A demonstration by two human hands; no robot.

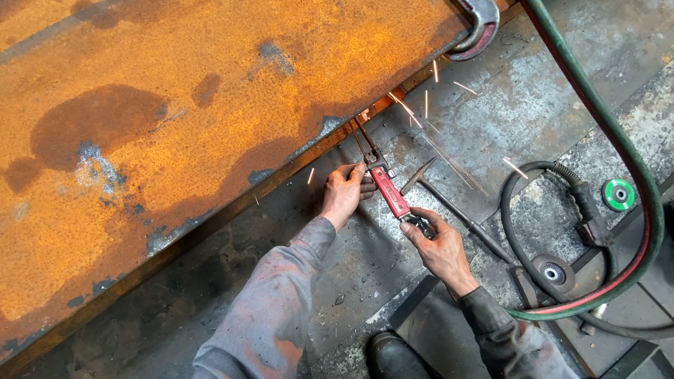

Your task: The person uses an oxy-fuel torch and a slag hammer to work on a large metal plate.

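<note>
A cutting torch (pixel 388 189) with a red handle and thin metal tubes points at the lower edge of a large rusty steel plate (pixel 175 126). My left hand (pixel 344 193) grips the front of the torch near the tubes. My right hand (pixel 435 242) holds its rear end by the valves. Orange sparks (pixel 428 112) fly from the torch tip at the plate's edge toward the upper right.
A chipping hammer (pixel 456 210) lies on the grey steel floor beside my right hand. Green and red hoses (pixel 632 161) loop at the right, with a black cable (pixel 516 231), an angle grinder (pixel 554 272) and a green disc (pixel 618 194). A hook (pixel 481 28) grips the plate's top corner. My boot (pixel 390 354) is below.
</note>
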